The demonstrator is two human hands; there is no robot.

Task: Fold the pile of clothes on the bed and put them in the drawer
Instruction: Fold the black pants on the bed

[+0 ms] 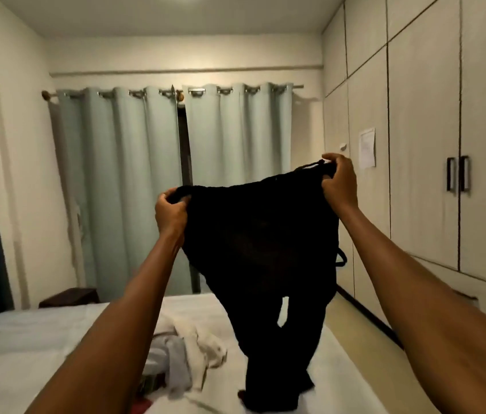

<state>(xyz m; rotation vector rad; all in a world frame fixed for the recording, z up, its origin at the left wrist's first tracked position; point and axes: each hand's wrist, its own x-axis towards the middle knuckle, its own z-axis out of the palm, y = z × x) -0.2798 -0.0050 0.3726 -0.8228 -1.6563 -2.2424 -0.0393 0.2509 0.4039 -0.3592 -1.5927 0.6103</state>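
White-sheeted bed (27, 339), crumpled pale clothes pile (188, 354), black trousers' (265, 249) legs touching down

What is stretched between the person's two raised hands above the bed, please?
In the head view, the waistband of the black trousers spans from the left hand to the right hand; both grip it, legs hanging to the bed.

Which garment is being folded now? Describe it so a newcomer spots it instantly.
Above the white bed, both hands hold up a pair of black trousers: left hand and right hand each grip a waistband corner. Its legs hang to the mattress; unlike the pale crumpled clothes pile beside it, it is dark and lifted.
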